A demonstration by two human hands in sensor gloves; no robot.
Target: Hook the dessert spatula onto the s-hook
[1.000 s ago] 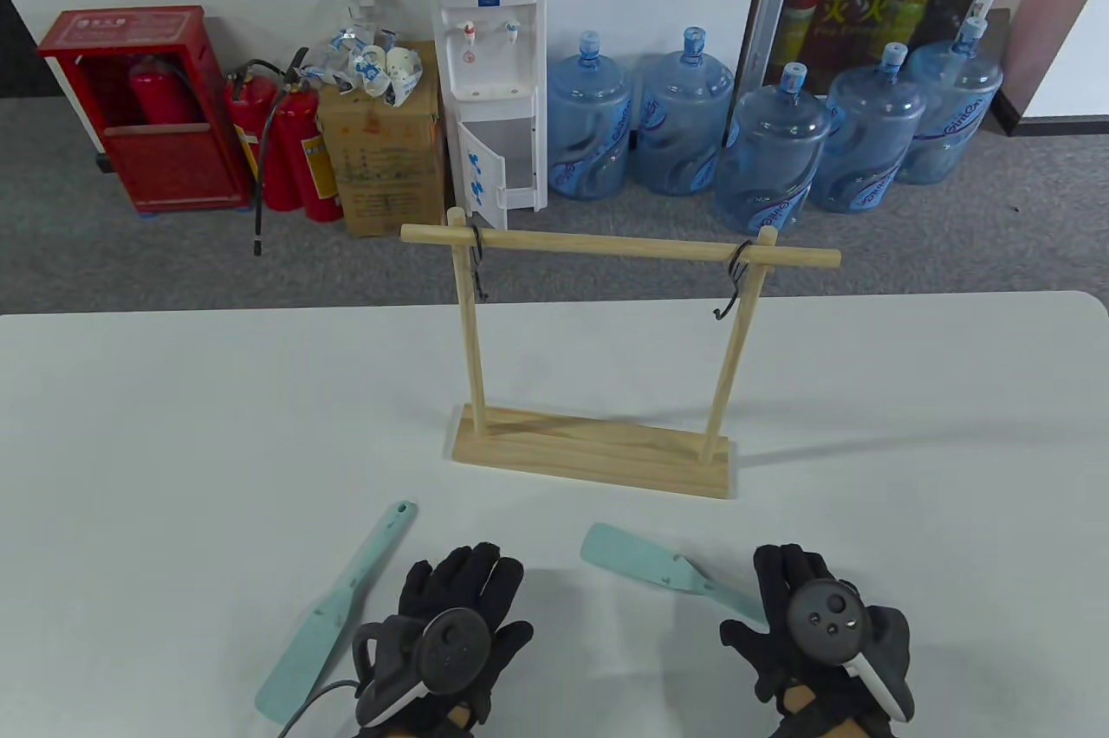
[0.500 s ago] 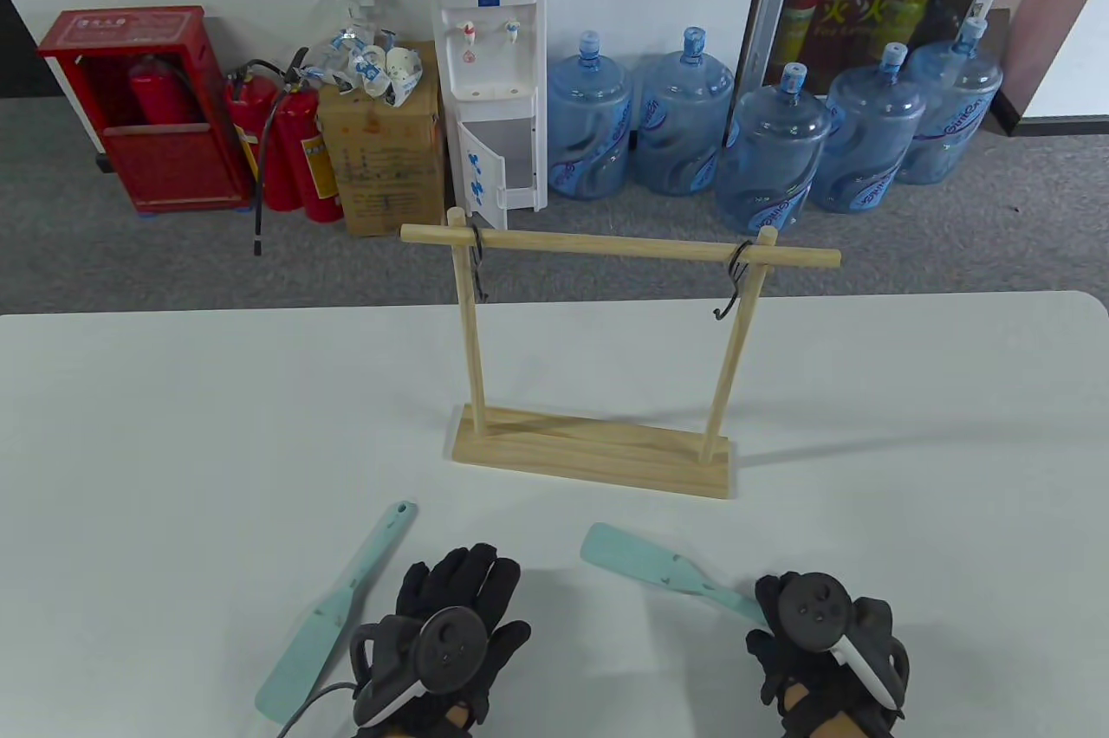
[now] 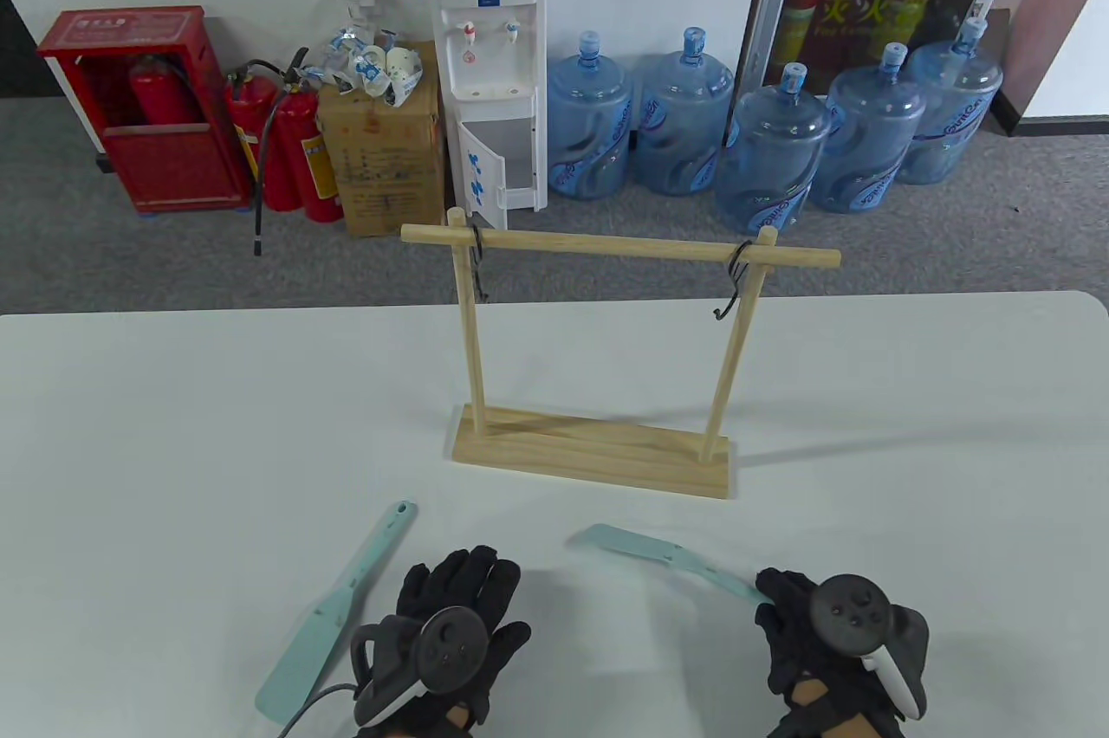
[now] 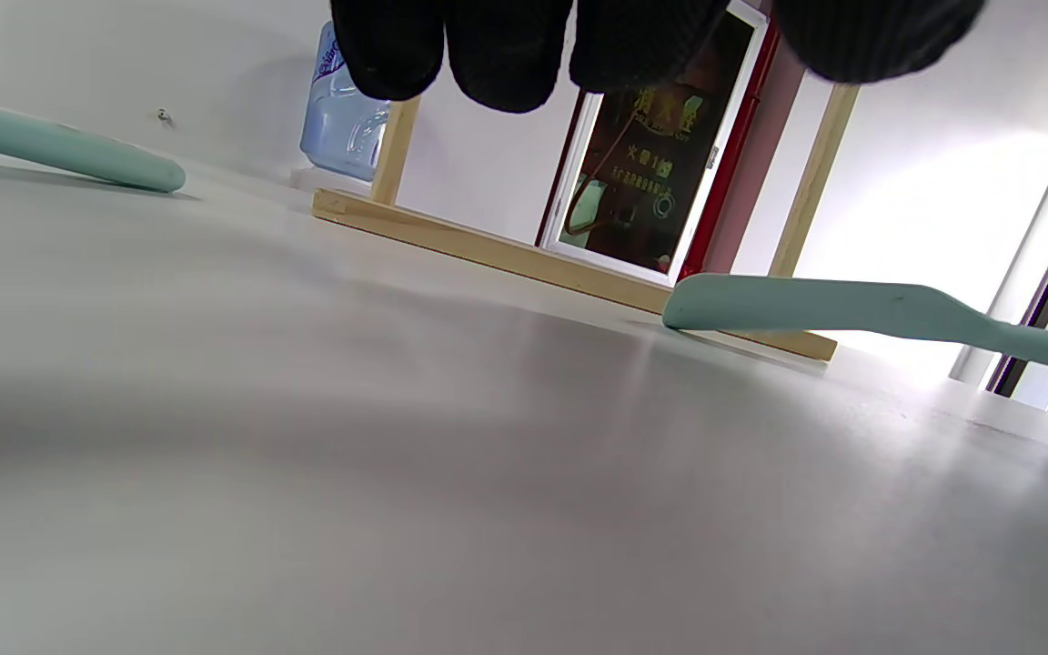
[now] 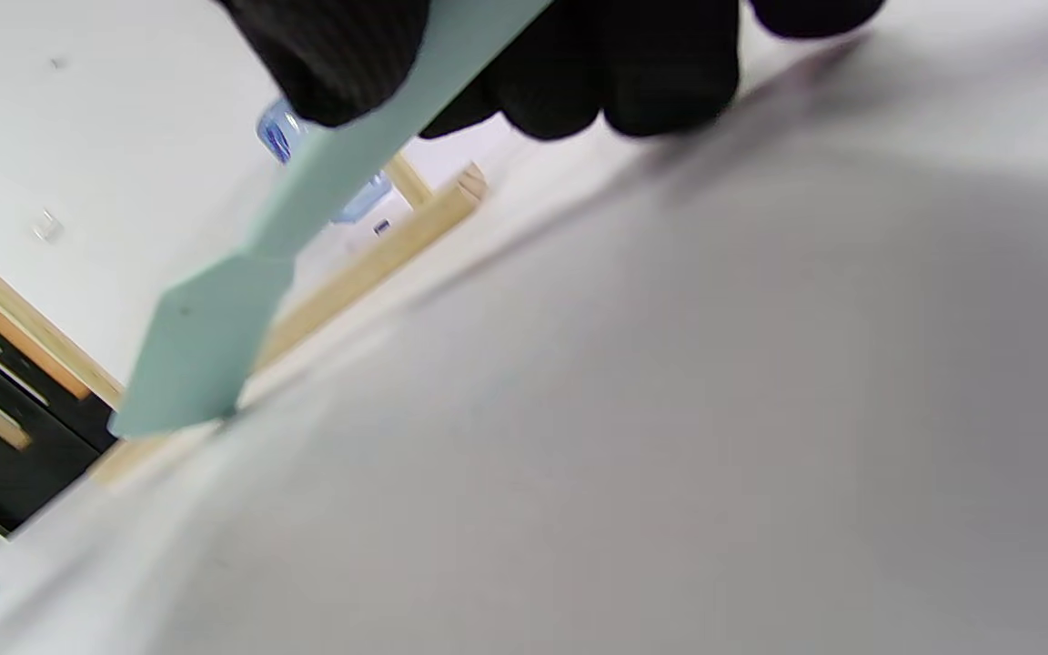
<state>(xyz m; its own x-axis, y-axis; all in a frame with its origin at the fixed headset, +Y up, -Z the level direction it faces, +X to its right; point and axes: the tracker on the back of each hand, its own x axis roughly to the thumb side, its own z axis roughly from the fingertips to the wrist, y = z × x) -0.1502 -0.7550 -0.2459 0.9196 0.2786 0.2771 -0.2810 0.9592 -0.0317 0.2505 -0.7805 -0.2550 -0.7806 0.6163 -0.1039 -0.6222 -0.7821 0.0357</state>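
The right hand (image 3: 836,643) sits low at the near edge of the white table (image 3: 173,426), fingers curled around the handle of a mint dessert spatula (image 3: 667,558). Its handle end is raised while the blade tip touches the tabletop. The left hand (image 3: 450,634) lies flat, palm down, fingers spread and holding nothing, just beside a 2nd spatula (image 3: 338,612) lying on the table. Behind them stands the wooden rack (image 3: 598,443), with 2 black s-hooks on its bar, the left hook (image 3: 478,266) and the right hook (image 3: 735,283), both bare.
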